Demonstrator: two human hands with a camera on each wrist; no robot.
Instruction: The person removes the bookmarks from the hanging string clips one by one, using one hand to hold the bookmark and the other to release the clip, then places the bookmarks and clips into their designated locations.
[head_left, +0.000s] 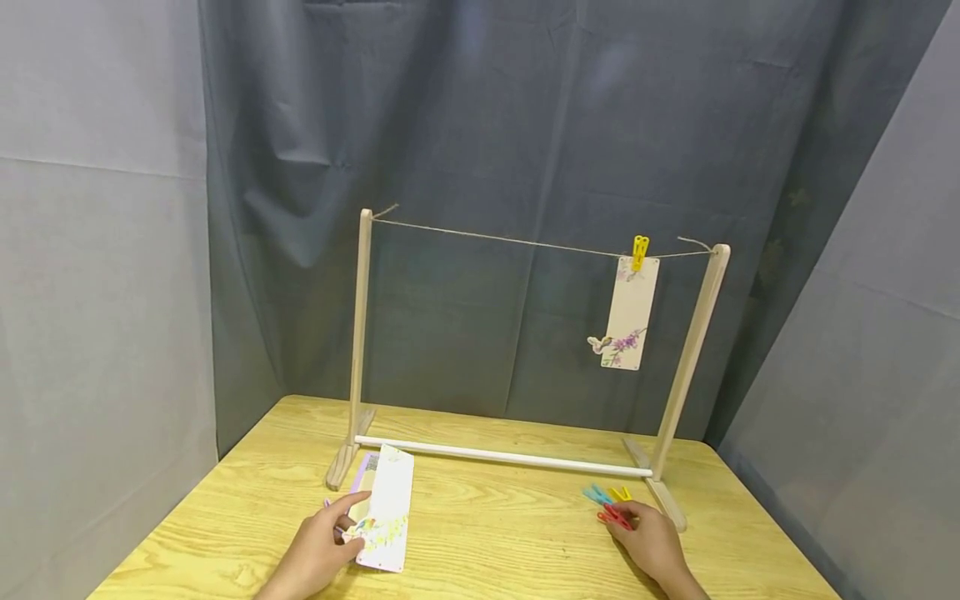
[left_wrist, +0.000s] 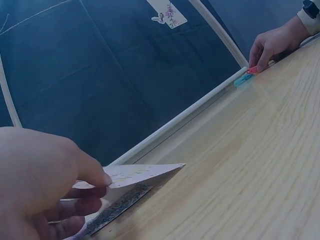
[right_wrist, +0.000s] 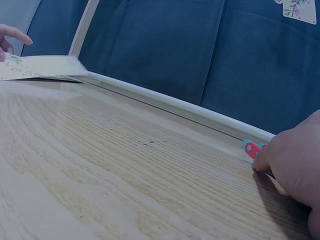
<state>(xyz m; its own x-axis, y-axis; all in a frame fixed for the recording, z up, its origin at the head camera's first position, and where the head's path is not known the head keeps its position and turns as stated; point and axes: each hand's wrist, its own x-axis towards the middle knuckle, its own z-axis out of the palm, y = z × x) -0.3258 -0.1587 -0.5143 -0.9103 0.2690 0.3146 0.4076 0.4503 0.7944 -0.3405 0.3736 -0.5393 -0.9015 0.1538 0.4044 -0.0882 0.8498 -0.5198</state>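
Observation:
My left hand (head_left: 318,537) pinches a white bookmark card (head_left: 389,508) by its left edge. Yellow flowers and a small bird decorate the lower part of the card. In the left wrist view the card (left_wrist: 145,173) tilts above another card (left_wrist: 120,207) lying on the table. At the right, my right hand (head_left: 649,537) pinches a red clothespin (head_left: 615,517) between thumb and fingers, low over the table. A blue clothespin (head_left: 597,493) and a yellow clothespin (head_left: 621,493) lie right beside it. In the right wrist view my hand hides most of the red clothespin (right_wrist: 252,148).
A wooden stand has two posts (head_left: 361,333), a white bottom bar (head_left: 502,456) and a string (head_left: 495,238) across the top. From the string's right part hangs a card (head_left: 628,308) with purple flowers, held by a yellow clothespin (head_left: 639,252). Grey cloth (head_left: 450,333) encloses the table (head_left: 487,533).

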